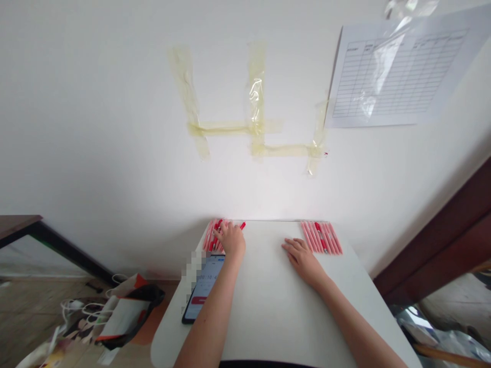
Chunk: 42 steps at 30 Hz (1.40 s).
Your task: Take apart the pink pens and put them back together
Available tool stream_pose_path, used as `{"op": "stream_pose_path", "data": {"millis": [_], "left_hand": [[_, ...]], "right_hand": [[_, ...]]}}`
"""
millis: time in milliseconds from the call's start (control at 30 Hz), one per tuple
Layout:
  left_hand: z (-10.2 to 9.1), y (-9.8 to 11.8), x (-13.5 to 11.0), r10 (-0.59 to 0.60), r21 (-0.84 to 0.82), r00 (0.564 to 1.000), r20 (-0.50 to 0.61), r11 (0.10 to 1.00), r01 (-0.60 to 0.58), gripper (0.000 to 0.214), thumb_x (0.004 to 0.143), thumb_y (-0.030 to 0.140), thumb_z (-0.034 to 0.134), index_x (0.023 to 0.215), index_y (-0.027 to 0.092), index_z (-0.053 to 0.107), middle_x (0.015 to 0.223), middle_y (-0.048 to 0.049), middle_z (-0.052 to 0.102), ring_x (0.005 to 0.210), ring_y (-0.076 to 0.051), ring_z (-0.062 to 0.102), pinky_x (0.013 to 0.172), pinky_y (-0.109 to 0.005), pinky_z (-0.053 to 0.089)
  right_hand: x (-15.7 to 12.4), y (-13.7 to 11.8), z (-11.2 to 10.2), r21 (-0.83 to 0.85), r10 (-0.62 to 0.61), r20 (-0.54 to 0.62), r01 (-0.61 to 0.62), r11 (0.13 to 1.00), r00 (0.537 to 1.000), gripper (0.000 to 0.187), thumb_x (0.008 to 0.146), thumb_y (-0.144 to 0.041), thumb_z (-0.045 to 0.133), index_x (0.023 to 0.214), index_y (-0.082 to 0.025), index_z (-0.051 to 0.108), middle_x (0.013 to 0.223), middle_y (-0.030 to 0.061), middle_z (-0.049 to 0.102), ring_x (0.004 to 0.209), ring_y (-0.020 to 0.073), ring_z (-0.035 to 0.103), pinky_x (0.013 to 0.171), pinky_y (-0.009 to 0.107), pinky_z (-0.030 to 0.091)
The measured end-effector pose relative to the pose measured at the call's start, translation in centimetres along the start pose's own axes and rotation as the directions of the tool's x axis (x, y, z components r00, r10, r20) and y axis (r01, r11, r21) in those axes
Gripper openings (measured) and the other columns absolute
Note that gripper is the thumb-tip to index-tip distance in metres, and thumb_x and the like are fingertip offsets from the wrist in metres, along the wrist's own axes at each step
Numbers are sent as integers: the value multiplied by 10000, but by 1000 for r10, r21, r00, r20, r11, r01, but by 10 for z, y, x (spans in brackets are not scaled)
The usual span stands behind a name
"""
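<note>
My left hand [232, 240] is over the left row of pale pink, slim packs [209, 237] at the table's back edge, fingers bent down. The end of a red pen [243, 225] sticks out past its fingers; the hand is closed on this pen, though the grip is partly hidden. More red shows among the packs under the fingers. My right hand [301, 257] rests palm down on the white table [268, 306], fingers extended and holding nothing. Just right of it lies a second row of pink packs [333, 239], with a red pen [321, 238] among them.
A phone [203, 289] showing a timer lies beside my left forearm. The white wall [126, 128] behind the table carries yellowish tape strips [226, 129] and a taped printed sheet [395, 76]. Bags and cables [123, 317] sit on the floor at left; dark red wood [441, 240] stands at right.
</note>
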<state>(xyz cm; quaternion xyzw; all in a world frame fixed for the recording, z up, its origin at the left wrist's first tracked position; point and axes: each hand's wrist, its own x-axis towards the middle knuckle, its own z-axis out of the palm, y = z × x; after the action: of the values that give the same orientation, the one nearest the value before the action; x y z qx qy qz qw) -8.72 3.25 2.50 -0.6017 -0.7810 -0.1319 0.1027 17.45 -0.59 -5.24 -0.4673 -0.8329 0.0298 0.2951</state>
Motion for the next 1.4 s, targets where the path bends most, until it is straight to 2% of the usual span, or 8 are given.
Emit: {"op": "stream_pose_path", "data": {"millis": [133, 467, 633, 800, 900, 1000, 1233, 1400], "left_hand": [[4, 3, -2, 19, -15, 999, -40, 1000, -19, 405, 977, 179, 361, 1091, 239, 745, 1325, -100, 625, 1413, -346, 358, 1143, -679, 270], [11, -1, 3, 14, -56, 998, -68, 998, -18, 415, 1007, 226, 336, 1048, 195, 748, 1334, -97, 621, 1402, -330, 359, 1166, -701, 217], [13, 2, 2, 43, -85, 997, -65, 995, -48, 317, 954, 174, 447, 948, 205, 762, 1316, -76, 628, 1414, -336, 339, 1177, -702, 183], [8, 15, -8, 212, -264, 977, -9, 942, -207, 131, 857, 224, 633, 851, 257, 759, 1400, -43, 583, 1440, -356, 309, 1161, -731, 152], [8, 25, -21, 354, -358, 935, 4, 874, -329, 89, 829, 237, 677, 841, 277, 756, 1399, -17, 589, 1448, -335, 309, 1181, -710, 126], [11, 34, -34, 446, -440, 894, 30, 809, -389, 87, 810, 229, 701, 837, 292, 754, 1401, -2, 590, 1441, -312, 324, 1189, -706, 99], [22, 39, -49, 513, -546, 856, 66, 736, -399, 81, 808, 266, 725, 856, 323, 756, 1388, 15, 595, 1425, -296, 341, 1177, -709, 130], [23, 39, -54, 507, -544, 857, 96, 748, -381, 89, 804, 292, 740, 883, 329, 755, 1389, 10, 588, 1426, -296, 328, 1181, -706, 98]], "right_hand": [[0, 0, 0, -17, 8, 5, -8, 1000, 1000, 389, 988, -234, 449, 1341, -270, 609, 1427, 56, 570, 1304, 265, 477, 1094, 500, 470], [0, 2, 1, -18, 10, -1, -10, 1000, 1000, 382, 977, -229, 471, 1329, -279, 611, 1420, 57, 569, 1294, 249, 480, 1097, 473, 461], [1, 2, -1, 10, 12, 2, -12, 1000, 1000, 367, 974, -234, 476, 1307, -268, 624, 1398, 73, 575, 1275, 256, 485, 1094, 481, 459], [2, 4, -5, 76, 31, -56, -27, 997, 998, 385, 976, -248, 464, 1345, -256, 574, 1337, 105, 585, 1270, 265, 496, 1073, 491, 475], [2, 4, -7, 94, 70, -105, -61, 994, 992, 442, 988, -307, 463, 1429, -276, 481, 1323, 108, 574, 1267, 269, 501, 1057, 498, 487], [3, 3, -9, 100, 73, -121, -61, 993, 990, 453, 998, -338, 461, 1448, -295, 455, 1302, 103, 577, 1252, 268, 507, 1049, 498, 490], [3, 1, -7, 59, 18, -96, -12, 998, 995, 314, 985, -268, 497, 1264, -293, 638, 1265, 100, 591, 1229, 274, 495, 1033, 496, 493], [3, 1, -5, 52, -3, -99, 8, 999, 995, 203, 971, -259, 533, 1055, -258, 717, 1200, 101, 606, 1187, 275, 504, 1016, 496, 499]]}}
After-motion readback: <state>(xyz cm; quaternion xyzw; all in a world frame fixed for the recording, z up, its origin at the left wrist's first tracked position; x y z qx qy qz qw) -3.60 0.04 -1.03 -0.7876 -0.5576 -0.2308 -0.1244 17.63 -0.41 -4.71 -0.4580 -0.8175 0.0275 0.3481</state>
